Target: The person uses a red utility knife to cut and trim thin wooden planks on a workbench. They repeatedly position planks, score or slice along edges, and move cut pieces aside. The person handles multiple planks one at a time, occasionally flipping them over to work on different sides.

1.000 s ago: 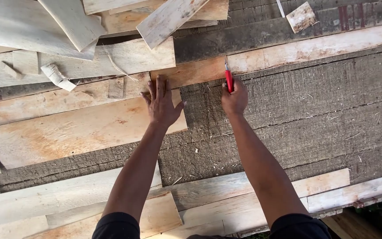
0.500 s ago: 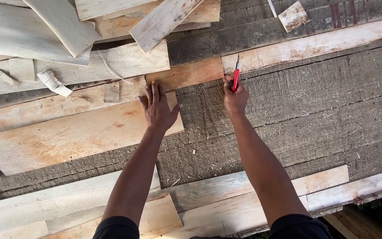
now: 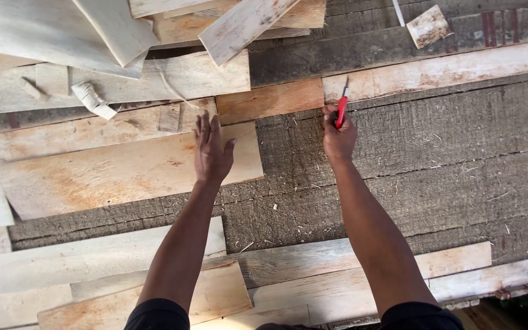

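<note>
My left hand (image 3: 212,150) lies flat, fingers together, on the right end of a wide pale wooden plank (image 3: 111,174). My right hand (image 3: 338,131) grips a red pen-like marker (image 3: 341,109), its tip pointing up at the joint between a short orange-brown board (image 3: 270,101) and a long pale board (image 3: 441,70). Both forearms reach up from the bottom edge over dark, weathered grey planks (image 3: 410,165).
A loose pile of pale boards (image 3: 111,30) fills the upper left, with a curled wood scrap (image 3: 93,99) on it. A small offcut block (image 3: 428,25) lies at the top right. More pale planks (image 3: 313,281) run along the bottom; ground shows at the lower right corner.
Both hands have held their places on the plank and at the joint. The marker has tilted slightly, its tip now at the board joint. The view has shifted a little.
</note>
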